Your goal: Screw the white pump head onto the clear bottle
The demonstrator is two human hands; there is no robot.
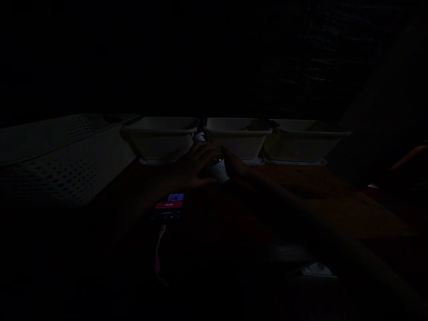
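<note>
The scene is very dark, so fine detail is lost. My left hand (197,164) reaches in above the table, its fingers curled over a small pale white object (220,171) with its thumb along the near side. Against the right side of that object my right hand (236,166) is closed. A tiny bright spot of light shows where the two hands meet. The object's kind cannot be made out. Just beyond my left fingers a second whitish piece (199,137) sticks up; whether it belongs to the same object is hidden.
Three pale tubs, the left tub (160,145), middle tub (249,145) and right tub (297,147), line the back of the wooden table (337,205). A perforated basket (107,169) stands left. A lit phone (169,206) with a white cable (159,243) lies nearer. Another person's arm (409,158) shows far right.
</note>
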